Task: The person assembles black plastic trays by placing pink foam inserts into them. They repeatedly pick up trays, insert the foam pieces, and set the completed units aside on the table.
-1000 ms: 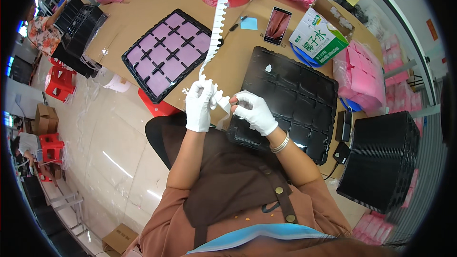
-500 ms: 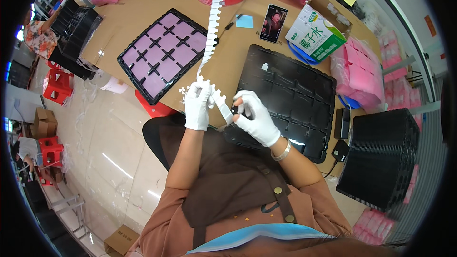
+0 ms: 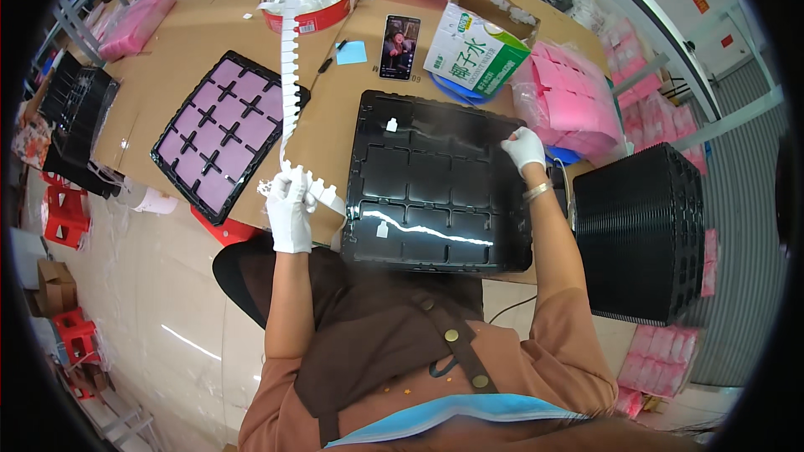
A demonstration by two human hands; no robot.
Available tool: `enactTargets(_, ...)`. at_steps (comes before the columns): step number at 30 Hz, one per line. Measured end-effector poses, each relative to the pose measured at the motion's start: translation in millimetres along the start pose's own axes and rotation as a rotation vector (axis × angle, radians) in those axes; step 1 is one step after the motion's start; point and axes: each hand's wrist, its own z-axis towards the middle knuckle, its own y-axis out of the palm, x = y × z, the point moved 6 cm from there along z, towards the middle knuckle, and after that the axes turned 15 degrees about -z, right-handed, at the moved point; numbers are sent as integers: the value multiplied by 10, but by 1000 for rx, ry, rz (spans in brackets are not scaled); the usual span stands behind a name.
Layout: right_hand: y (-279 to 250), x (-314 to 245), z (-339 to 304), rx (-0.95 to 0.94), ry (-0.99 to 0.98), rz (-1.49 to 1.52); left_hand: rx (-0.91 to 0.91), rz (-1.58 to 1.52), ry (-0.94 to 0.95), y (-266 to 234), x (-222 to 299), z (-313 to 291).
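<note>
A long white strip with a notched edge (image 3: 290, 75) runs from the far side of the table down to my left hand (image 3: 291, 205). Thumb and fingers of that gloved hand pinch the strip, and its short loose end sticks out to the right. In front of me lies a black plastic tray (image 3: 435, 169) with shallow compartments. Two small white bottle-shaped pieces rest on it, the farther piece (image 3: 392, 125) and the nearer piece (image 3: 383, 229), both on the left side. My right hand (image 3: 524, 149), also gloved, has its fingers curled on the tray's far right corner.
Left of the strip lies another black tray (image 3: 219, 136) with purple sheets. Farther back are a red tub of white strips (image 3: 311, 18), a phone (image 3: 400, 48), a blue note (image 3: 352, 52) and a carton (image 3: 481, 42). To the right stand pink packs (image 3: 569, 100) and stacked black trays (image 3: 641, 234).
My right hand has left the strip's loose end for the tray's far right corner. The tray has turned straighter, and a second white piece now shows. The whole view has shifted.
</note>
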Motion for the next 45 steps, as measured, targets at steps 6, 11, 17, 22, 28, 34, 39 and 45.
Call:
enactTargets(6,650,579,972,-411,-229,-647,16,-27,32,-23,8,-19)
enactTargets(11,446,146,933,-483,-180,-375,87,-15,37,-137,56,-68)
enactTargets(17,64,-1537,-161,-157,-581,228,54,10,46,-129,37,-53)
enactTargets(22,341,-2281,-427,17,-724,51,29,47,41,-65,60,-102)
enactTargets(28,344,-2346,-506,26,-651,1,56,62,64,-202,109,-154)
enactTargets(34,7,-2277,-296,388,-737,158,48,66,52,-155,121,-174)
enactTargets(39,-1539,-1813,303,836,-360,567,78,87,91,-212,304,-213)
enactTargets(45,-1122,-1995,286,390,-721,136,16,86,107,-24,310,-265)
